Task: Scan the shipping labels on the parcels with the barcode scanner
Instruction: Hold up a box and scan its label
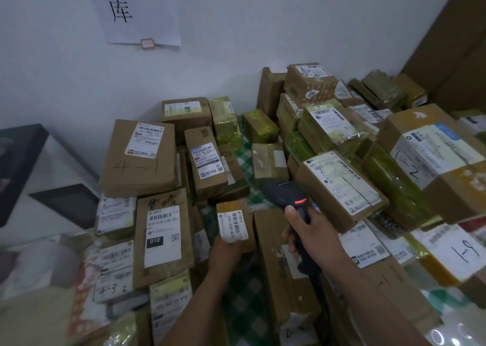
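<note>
My right hand (pixel 313 232) grips the handle of a black barcode scanner (pixel 285 191) whose head, with a red light on top, points away over the pile. My left hand (pixel 227 253) holds a small brown parcel (pixel 238 224) from below, tilted up. Its white shipping label (pixel 231 224) with barcodes faces me, just left of the scanner. Several other labelled brown boxes lie around, such as one marked "010" (pixel 163 237) on the left and one marked "4-1" (pixel 139 158) behind it.
Parcels in brown card and yellow-green tape are stacked against the white wall (pixel 236 43) and rise higher on the right (pixel 431 156). A green checked cloth (pixel 244 301) shows between the piles. A paper sign (pixel 136 11) hangs on the wall. Dark flat items (pixel 65 203) lie at left.
</note>
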Demonstrator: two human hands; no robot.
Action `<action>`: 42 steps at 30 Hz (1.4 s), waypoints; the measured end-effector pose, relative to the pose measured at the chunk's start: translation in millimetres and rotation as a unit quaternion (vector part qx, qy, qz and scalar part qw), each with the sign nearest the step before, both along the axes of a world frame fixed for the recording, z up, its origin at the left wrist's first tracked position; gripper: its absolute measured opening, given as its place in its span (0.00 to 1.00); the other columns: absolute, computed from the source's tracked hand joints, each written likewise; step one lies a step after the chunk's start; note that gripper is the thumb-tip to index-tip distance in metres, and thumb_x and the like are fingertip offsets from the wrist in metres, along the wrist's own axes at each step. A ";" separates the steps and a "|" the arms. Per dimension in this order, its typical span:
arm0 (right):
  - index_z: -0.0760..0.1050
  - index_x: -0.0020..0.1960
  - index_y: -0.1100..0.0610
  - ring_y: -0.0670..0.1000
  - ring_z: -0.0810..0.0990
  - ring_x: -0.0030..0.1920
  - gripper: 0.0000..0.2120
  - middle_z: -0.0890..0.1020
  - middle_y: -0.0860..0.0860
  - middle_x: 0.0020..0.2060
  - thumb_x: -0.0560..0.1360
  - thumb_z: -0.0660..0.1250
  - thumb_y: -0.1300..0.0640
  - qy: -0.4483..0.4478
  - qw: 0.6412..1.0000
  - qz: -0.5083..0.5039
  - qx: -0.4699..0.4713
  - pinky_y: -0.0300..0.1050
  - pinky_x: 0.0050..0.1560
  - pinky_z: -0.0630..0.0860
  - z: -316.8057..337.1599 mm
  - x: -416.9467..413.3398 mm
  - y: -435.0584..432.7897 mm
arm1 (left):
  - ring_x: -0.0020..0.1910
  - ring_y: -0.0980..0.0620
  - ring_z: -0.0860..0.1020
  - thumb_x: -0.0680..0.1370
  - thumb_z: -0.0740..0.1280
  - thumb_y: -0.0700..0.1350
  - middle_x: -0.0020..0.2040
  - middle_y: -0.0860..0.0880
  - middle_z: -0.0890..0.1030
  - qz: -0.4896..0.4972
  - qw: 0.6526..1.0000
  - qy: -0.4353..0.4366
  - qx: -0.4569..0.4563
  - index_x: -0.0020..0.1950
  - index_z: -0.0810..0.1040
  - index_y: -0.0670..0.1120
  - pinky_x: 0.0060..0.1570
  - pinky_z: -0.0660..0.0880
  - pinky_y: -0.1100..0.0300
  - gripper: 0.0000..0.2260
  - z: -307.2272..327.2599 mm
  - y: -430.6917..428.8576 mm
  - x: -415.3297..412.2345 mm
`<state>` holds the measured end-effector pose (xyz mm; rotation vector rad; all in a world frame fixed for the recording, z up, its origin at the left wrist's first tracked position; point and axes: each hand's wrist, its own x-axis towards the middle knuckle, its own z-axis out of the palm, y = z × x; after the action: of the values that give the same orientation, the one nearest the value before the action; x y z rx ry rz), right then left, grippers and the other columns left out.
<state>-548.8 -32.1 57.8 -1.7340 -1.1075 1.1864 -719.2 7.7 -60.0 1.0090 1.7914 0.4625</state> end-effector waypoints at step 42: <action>0.73 0.41 0.57 0.46 0.74 0.22 0.17 0.77 0.49 0.24 0.78 0.66 0.44 -0.020 0.999 0.018 -0.027 0.42 0.26 0.74 -9.2 -19.0 45.8 | 0.68 0.38 0.66 0.76 0.70 0.55 0.71 0.37 0.64 -0.031 0.942 0.212 0.259 0.76 0.60 0.43 0.65 0.69 0.47 0.35 7.0 124.2 -25.0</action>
<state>-567.8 13.8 48.6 -1.7927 -1.1453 1.2187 -744.2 131.9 -52.9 1.6253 2.0553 0.7451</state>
